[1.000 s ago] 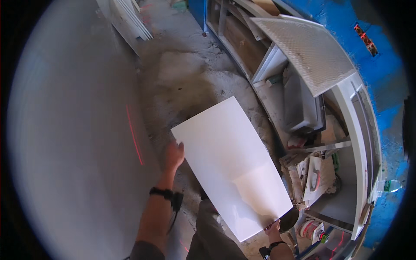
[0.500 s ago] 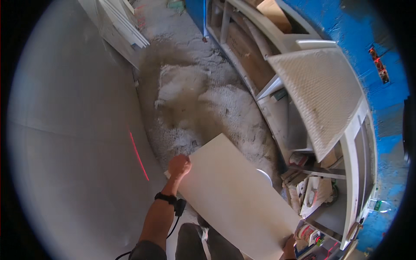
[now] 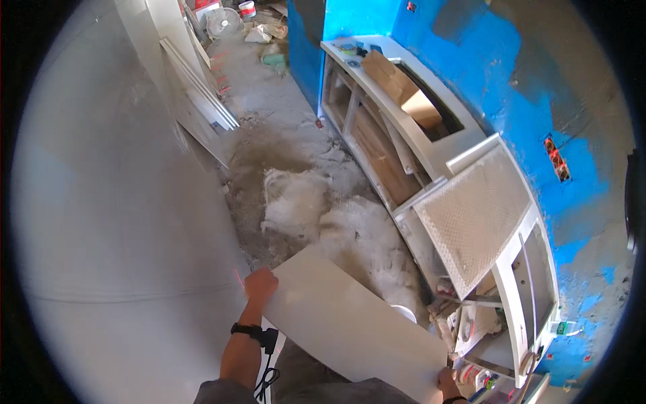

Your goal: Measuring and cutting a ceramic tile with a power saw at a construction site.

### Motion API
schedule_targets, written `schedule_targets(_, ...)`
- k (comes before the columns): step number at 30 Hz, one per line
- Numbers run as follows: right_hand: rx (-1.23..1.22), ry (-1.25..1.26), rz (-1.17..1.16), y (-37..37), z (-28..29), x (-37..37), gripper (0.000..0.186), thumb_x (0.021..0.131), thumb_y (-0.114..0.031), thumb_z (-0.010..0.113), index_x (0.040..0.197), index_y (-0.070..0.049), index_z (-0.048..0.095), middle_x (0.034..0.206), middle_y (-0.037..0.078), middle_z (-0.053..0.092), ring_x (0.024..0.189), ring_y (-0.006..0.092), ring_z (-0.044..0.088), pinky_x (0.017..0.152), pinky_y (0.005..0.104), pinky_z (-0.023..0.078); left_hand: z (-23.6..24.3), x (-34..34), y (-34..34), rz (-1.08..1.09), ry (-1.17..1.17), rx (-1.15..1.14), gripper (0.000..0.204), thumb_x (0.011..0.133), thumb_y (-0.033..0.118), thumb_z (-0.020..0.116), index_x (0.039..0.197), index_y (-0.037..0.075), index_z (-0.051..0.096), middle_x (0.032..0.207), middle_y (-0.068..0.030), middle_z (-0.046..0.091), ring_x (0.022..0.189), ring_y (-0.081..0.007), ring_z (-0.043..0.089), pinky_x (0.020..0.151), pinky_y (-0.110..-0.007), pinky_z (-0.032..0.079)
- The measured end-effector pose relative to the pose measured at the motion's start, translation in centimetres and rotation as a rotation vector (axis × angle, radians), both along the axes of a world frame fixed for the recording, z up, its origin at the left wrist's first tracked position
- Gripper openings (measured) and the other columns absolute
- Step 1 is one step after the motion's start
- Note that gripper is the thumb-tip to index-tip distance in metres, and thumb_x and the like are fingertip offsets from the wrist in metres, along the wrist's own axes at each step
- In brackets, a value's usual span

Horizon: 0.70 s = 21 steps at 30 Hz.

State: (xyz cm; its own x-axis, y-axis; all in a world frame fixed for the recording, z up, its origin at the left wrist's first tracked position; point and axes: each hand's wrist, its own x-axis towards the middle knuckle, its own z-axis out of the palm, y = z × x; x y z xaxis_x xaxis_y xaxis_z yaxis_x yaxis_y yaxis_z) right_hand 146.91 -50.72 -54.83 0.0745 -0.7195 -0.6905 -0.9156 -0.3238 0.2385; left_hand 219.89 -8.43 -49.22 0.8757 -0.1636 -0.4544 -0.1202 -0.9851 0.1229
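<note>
My left hand [image 3: 262, 284] is closed on the upper left corner of a large white rectangular panel [image 3: 353, 323], held low in front of my legs. My right hand [image 3: 447, 380] grips the panel's far right end near the lower edge of the view, its fingers partly hidden. A black band with a small box and dangling cord [image 3: 259, 334] is on my left forearm. Behind the panel's right half shows the white rim of a round object [image 3: 404, 311], mostly hidden.
A grey wall [image 3: 121, 202] runs along the left, with leaning strips [image 3: 198, 81]. Dusty floor [image 3: 296, 202] leads to a fan [image 3: 225, 21] and sacks. Right, an open white cabinet frame [image 3: 431, 158] holding boards and clutter, a textured sheet on top, stands against a blue-patched wall [image 3: 444, 47].
The view has tilted up, showing more of the passage ahead. The panel and both hands sit lower in the picture, and the panel lies more crosswise than a second ago.
</note>
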Motion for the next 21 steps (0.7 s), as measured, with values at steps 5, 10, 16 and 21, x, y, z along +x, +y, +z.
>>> schedule_targets(5, 0.024, 0.006, -0.076, 2.4, 5.1, 10.5, 0.051, 0.086, -0.036, 0.070, 0.130, -0.010, 0.070, 0.128, 0.010, 0.071, 0.117, 0.0261, 0.068, 0.093, 0.0433, 0.057, 4.9, 9.6, -4.7, -0.236, -0.202, -0.139, 0.021, 0.080, 0.024, 0.064, 0.087, 0.006, 0.073, 0.087, -0.0183, 0.075, 0.085, -0.0367, 0.074, 0.071, -0.049, 0.057)
schedule_targets(10, 0.058, 0.012, -0.057, 3.1, 7.5, 22.6, 0.049, 0.086, -0.034, 0.069, 0.129, -0.009, 0.070, 0.128, 0.011, 0.071, 0.117, 0.0268, 0.068, 0.093, 0.0437, 0.057, 5.5, 20.8, -10.2, -0.340, -0.125, -0.184, 0.016, 0.080, 0.021, 0.065, 0.083, 0.008, 0.074, 0.081, -0.0169, 0.075, 0.082, -0.0352, 0.074, 0.068, -0.048, 0.056)
schedule_targets(16, 0.117, 0.034, -0.005, 1.9, 6.6, 42.4, 0.047, 0.087, -0.033, 0.067, 0.127, -0.009, 0.071, 0.127, 0.012, 0.071, 0.117, 0.0277, 0.068, 0.093, 0.0441, 0.056, 1.8, 34.7, -17.0, -0.449, 0.007, -0.221, 0.019, 0.082, 0.019, 0.065, 0.091, 0.008, 0.077, 0.093, -0.0161, 0.077, 0.090, -0.0352, 0.075, 0.074, -0.049, 0.057)
schedule_targets(21, 0.153, 0.052, 0.017, -1.9, 5.5, 63.0, 0.045, 0.088, -0.032, 0.066, 0.126, -0.008, 0.072, 0.127, 0.012, 0.072, 0.116, 0.0284, 0.068, 0.094, 0.0444, 0.056, -1.0, 48.8, -22.7, -0.529, 0.148, -0.130, 0.022, 0.086, 0.020, 0.063, 0.095, 0.006, 0.078, 0.100, -0.0170, 0.077, 0.096, -0.0375, 0.075, 0.079, -0.051, 0.058)
